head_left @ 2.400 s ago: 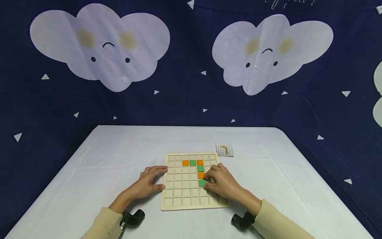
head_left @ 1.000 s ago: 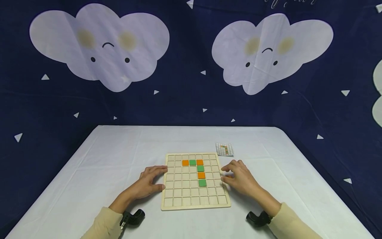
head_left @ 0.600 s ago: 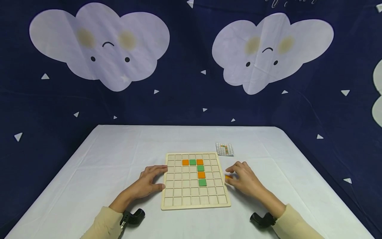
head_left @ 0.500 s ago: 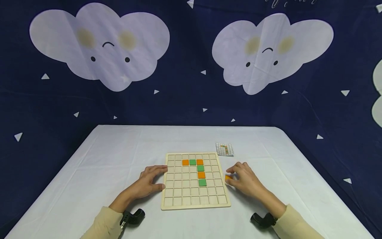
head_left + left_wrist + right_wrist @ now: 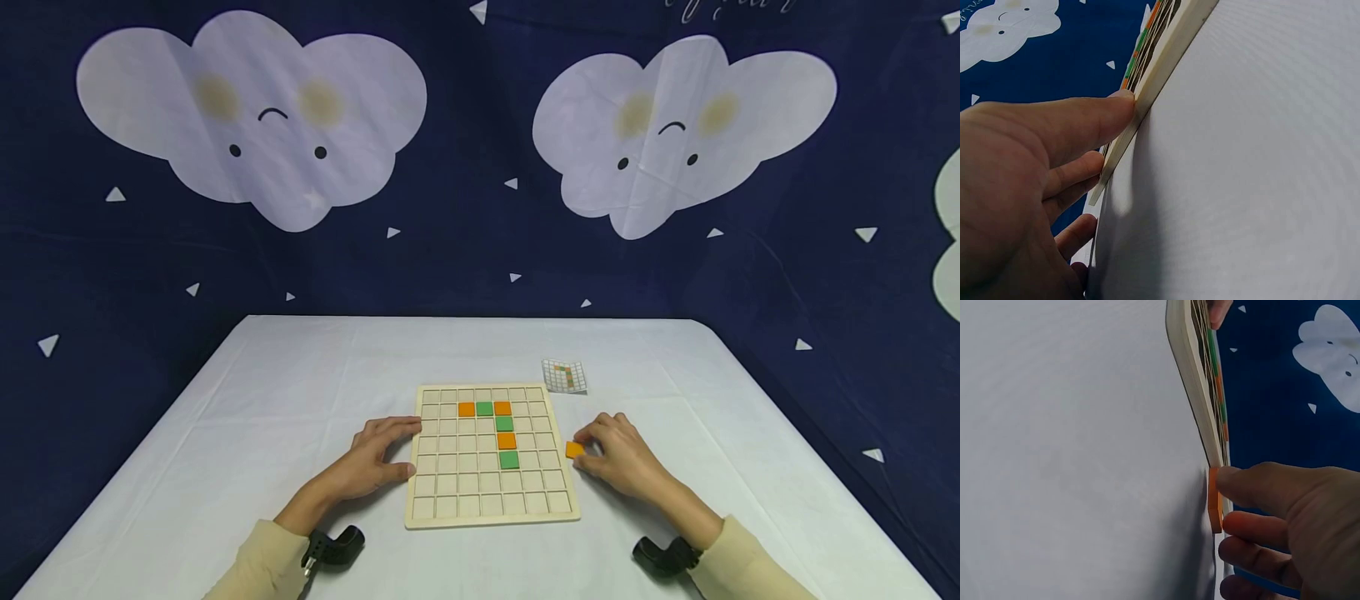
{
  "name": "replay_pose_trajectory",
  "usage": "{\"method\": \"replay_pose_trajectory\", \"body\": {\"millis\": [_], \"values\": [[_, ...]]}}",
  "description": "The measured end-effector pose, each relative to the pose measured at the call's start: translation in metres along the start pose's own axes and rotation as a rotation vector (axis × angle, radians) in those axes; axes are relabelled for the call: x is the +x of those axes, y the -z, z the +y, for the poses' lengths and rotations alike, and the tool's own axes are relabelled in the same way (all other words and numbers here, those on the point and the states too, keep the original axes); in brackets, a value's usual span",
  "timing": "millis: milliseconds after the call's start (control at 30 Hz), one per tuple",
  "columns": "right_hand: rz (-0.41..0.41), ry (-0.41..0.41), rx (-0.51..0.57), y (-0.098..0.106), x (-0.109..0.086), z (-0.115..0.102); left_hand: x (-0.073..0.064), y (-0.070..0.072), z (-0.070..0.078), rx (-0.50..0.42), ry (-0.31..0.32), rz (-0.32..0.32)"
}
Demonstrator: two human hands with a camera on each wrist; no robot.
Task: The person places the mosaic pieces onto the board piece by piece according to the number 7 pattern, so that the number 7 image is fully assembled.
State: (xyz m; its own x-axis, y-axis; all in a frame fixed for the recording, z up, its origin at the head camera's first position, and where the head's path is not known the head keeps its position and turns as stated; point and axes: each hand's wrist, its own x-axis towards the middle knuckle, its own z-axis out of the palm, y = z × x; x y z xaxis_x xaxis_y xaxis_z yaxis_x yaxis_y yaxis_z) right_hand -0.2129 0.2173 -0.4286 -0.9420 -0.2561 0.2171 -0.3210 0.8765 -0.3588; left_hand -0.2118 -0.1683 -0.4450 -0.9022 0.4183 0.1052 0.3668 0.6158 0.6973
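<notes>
A pale wooden grid board (image 5: 468, 507) lies on the table, with several orange and green square tiles set in its cells. They form a short row that turns down into a column ending in a green tile (image 5: 509, 459). My left hand (image 5: 365, 465) rests at the board's left edge; its fingertips and thumb (image 5: 1094, 122) touch the rim. Right of the board, my right hand (image 5: 624, 458) pinches a loose orange tile (image 5: 574, 450) between thumb and index finger. Seen from the right wrist, that orange tile (image 5: 1214, 500) is low at the table, close to the board's edge.
A small printed card (image 5: 565, 377) showing a coloured grid pattern lies behind the board's far right corner. White cloth covers the table (image 5: 300, 367). A dark blue backdrop (image 5: 480, 250) with clouds and triangles stands behind. Each wrist wears a black camera mount (image 5: 337, 546).
My right hand has left the board and moved right. A loose orange tile has come into view there, and the thumb and index finger have closed in on it. The left hand stays put.
</notes>
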Motion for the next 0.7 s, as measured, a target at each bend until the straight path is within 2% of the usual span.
{"method": "replay_pose_trajectory", "body": {"millis": [567,700], "values": [[0.02,0.016,-0.013,-0.0025,-0.0022,0.0056,-0.0017,-0.0002,-0.0001,0.013,-0.016,0.013],[0.023,0.018,-0.015,-0.0025,-0.0026,0.0061,-0.0006,-0.0002,-0.0004,0.001,0.0,0.009]]}}
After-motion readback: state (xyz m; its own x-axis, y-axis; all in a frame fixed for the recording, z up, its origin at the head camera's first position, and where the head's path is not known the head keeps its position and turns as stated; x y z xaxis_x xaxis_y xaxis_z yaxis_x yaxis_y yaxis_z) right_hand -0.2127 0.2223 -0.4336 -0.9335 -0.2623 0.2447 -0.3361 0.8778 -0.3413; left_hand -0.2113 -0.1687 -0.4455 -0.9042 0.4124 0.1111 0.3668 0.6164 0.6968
